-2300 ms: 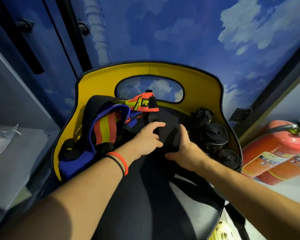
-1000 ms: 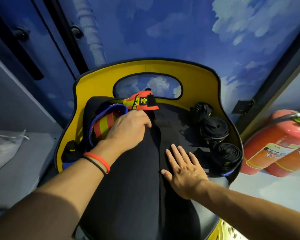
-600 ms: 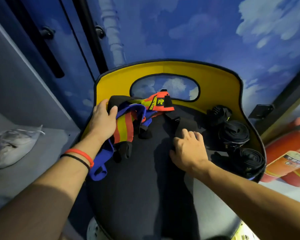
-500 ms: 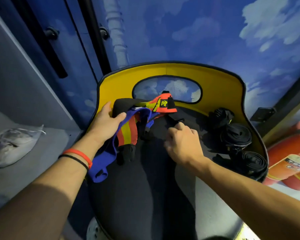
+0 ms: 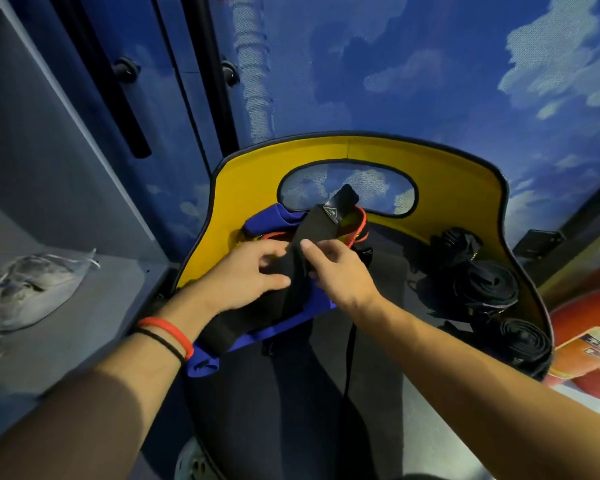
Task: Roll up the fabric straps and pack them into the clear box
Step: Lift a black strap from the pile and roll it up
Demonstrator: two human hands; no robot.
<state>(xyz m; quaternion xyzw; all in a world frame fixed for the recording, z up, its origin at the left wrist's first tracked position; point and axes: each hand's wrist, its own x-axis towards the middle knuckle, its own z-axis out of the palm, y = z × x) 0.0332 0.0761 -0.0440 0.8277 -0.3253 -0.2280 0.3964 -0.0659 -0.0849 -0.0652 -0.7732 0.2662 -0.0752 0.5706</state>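
In the head view, both hands meet over a chair seat [image 5: 291, 410] with a yellow back [image 5: 447, 188]. The left hand [image 5: 246, 275] and right hand [image 5: 340, 271] pinch a wide black strap [image 5: 314, 237] between thumb and fingers; its upper end rises toward the opening in the chair back. Its lower part runs under the left wrist, so its full length is hidden. Beneath it lies a blue strap [image 5: 257, 336] and a red-and-yellow strap [image 5: 355, 226], mostly covered. Three rolled black straps [image 5: 489, 285] sit along the seat's right edge, close to the raised rim. No clear box can be made out. A grey shelf [image 5: 84, 323] on the left carries a plastic bag [image 5: 25, 289]. Fire extinguishers [image 5: 589, 341] are cut off at the right.
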